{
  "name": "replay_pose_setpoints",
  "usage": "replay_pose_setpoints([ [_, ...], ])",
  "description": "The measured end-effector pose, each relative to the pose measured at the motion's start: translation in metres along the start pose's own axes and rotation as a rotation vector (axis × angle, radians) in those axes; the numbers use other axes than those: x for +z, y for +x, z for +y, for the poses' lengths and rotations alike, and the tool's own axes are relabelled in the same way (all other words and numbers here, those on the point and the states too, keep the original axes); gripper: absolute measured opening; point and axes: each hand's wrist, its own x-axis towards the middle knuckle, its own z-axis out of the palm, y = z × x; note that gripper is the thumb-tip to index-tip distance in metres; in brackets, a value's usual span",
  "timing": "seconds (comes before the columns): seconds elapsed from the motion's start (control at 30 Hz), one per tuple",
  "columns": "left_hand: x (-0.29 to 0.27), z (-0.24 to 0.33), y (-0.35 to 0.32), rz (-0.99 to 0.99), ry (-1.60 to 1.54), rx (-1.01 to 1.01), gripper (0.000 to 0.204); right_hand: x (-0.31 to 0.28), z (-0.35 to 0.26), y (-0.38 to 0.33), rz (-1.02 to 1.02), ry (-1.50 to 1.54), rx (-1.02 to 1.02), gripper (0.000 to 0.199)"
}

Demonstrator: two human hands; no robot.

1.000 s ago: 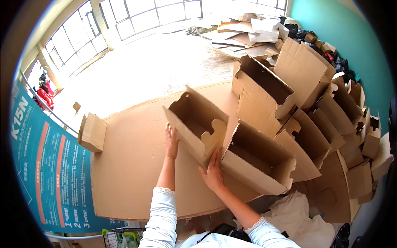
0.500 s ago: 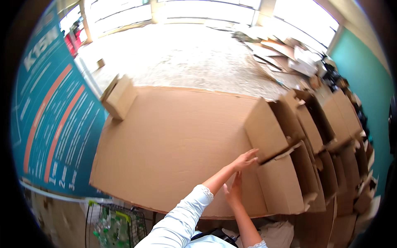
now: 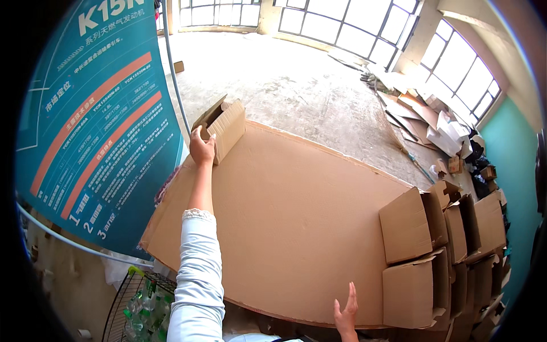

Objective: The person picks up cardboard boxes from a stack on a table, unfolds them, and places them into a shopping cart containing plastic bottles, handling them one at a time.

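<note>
A small open-topped cardboard box (image 3: pixel 232 128) stands at the far left corner of the large cardboard sheet (image 3: pixel 296 211). My left hand (image 3: pixel 203 148) reaches out to it, fingers and thumb closed on its near end. Low on the right, over the sheet's near edge, my right hand (image 3: pixel 346 314) is open, fingers up and thumb apart, with nothing in it. To its right, open cardboard boxes lie on their sides in stacked rows; the lower front box (image 3: pixel 408 293) is nearest to that hand, and an upper box (image 3: pixel 405 225) rests above it.
A teal printed banner (image 3: pixel 108 142) on a pole borders the left side. Below it stands a wire basket (image 3: pixel 122 308) of green and clear plastic bottles. Flattened cardboard (image 3: pixel 413 117) and a broom (image 3: pixel 419 165) lie on the floor at the back right.
My left hand has left the stacked boxes and crossed to the small box at the far left. My right hand has drawn back toward me. The view has turned left.
</note>
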Motion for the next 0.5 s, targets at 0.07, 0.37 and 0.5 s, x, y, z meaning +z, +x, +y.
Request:
replay_pose_setpoints([
  [0.07, 0.005, 0.014, 0.008, -0.457, -0.604, -0.546, 0.037, -0.001, -0.018, -0.003, 0.004, -0.011, 0.029, 0.068],
  [0.37, 0.001, 0.022, 0.009, -0.740, -0.237, -0.497, 0.034, 0.019, -0.046, -0.020, -0.003, -0.069, 0.026, 0.064],
  [0.5, -0.050, 0.021, -0.007, -0.809, -0.343, -0.334, 0.039, 0.034, -0.037, -0.014, -0.060, 0.014, -0.015, 0.066],
])
